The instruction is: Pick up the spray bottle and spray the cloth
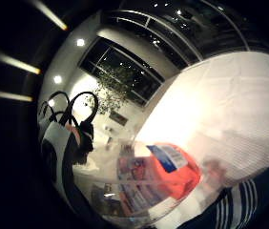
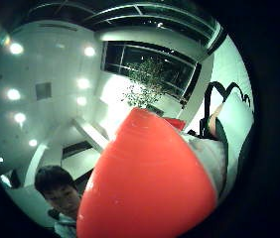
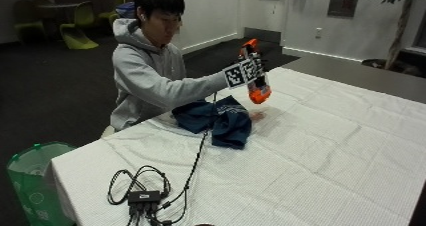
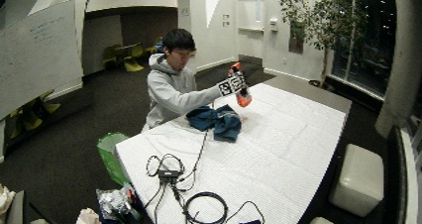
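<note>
We see a table [image 3: 346,151] under a white cover, with a dark blue cloth [image 3: 216,120] bunched near the seated person. Above the cloth, the right hand [image 3: 247,75] grips an orange spray bottle [image 3: 256,88] in the air, its long axis roughly upright, base tilted down toward the table and orange top up.

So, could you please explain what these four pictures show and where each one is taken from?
There is no robot here: a person sits at a table covered with white cloth. Two pictures come from cameras standing in the room, one closer, one wider. The two round pictures come from small cameras on the palm of the gloved right hand, which is why the orange spray bottle fills them. That hand holds the bottle raised in the air. A crumpled dark blue cloth lies on the table below it, beside the bare hand.
</note>
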Available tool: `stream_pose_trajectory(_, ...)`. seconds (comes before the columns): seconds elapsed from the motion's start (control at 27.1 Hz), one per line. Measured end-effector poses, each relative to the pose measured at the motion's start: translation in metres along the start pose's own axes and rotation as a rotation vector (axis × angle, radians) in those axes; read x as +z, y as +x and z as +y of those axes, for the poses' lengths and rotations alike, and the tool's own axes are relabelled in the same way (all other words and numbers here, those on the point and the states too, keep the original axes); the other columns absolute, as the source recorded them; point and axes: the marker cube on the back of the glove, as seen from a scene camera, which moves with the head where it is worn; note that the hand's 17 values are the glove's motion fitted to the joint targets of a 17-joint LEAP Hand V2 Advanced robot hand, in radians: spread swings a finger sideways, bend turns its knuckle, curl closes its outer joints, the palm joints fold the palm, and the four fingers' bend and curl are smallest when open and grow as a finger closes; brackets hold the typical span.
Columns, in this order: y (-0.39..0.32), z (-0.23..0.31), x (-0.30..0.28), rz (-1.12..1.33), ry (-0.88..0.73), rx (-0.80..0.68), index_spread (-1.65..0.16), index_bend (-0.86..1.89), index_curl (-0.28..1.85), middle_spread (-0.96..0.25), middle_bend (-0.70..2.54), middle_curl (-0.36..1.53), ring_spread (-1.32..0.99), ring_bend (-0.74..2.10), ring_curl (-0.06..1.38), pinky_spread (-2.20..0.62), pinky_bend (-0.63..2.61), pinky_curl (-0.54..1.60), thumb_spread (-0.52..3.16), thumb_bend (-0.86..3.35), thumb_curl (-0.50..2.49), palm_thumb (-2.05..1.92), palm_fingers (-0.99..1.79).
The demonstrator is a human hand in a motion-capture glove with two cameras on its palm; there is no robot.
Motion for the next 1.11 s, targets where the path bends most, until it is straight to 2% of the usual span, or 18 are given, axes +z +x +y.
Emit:
stream_pose_trajectory(0.26,0.057,-0.013,0.024,0.065,0.005,0.102,-0.16,0.43,0.53,-0.11,0.59,0.49,-0.16,0.67,0.45,-0.21,0.37,0.37,0.18,-0.03,0.76,0.97,1.37)
stream_pose_trajectory(0.44,0.069,-0.013,0.032,0.106,-0.107,0.103,-0.16,0.41,0.53,-0.11,0.55,0.48,-0.16,0.65,0.45,-0.22,0.39,0.38,0.2,-0.04,0.76,0.97,1.35)
stream_pose_trajectory(0.55,0.069,-0.002,0.029,0.15,-0.251,0.087,-0.2,0.11,0.46,-0.1,0.39,0.44,-0.17,0.62,0.44,-0.23,0.61,0.43,0.32,-0.04,0.75,0.95,1.04)
stream_pose_trajectory(0.63,0.066,0.009,0.02,0.163,-0.352,0.084,-0.21,0.06,0.43,-0.09,0.35,0.43,-0.16,0.6,0.43,-0.19,0.59,0.42,0.44,-0.04,0.74,0.92,0.88)
stream_pose_trajectory(0.67,0.063,0.013,0.016,0.159,-0.378,0.086,-0.22,0.03,0.42,-0.08,0.3,0.42,-0.14,0.55,0.42,-0.12,0.56,0.42,0.49,-0.06,0.72,0.89,0.56)
stream_pose_trajectory(0.7,0.061,0.016,0.012,0.151,-0.385,0.088,-0.23,0.04,0.43,-0.07,0.28,0.42,-0.13,0.55,0.45,-0.09,0.58,0.47,0.53,-0.07,0.7,0.86,0.42)
stream_pose_trajectory(0.74,0.059,0.018,0.008,0.146,-0.383,0.09,-0.24,0.03,0.43,-0.06,0.27,0.42,-0.12,0.53,0.46,-0.06,0.59,0.48,0.57,-0.07,0.69,0.84,0.29)
stream_pose_trajectory(0.81,0.058,0.019,0.002,0.157,-0.357,0.084,-0.26,0.04,0.39,-0.04,0.25,0.41,-0.1,0.5,0.44,-0.01,0.6,0.46,0.63,-0.07,0.66,0.81,0.23)
stream_pose_trajectory(0.96,0.058,0.006,-0.004,0.176,-0.204,0.075,-0.28,0.06,0.31,-0.02,0.23,0.38,-0.08,0.44,0.37,0.06,0.59,0.41,0.72,-0.05,0.62,0.77,0.2)
stream_pose_trajectory(1.11,0.054,0.008,-0.011,0.158,-0.167,0.075,-0.29,0.07,0.28,-0.01,0.22,0.38,-0.06,0.44,0.34,0.1,0.59,0.39,0.78,-0.04,0.59,0.75,0.19)
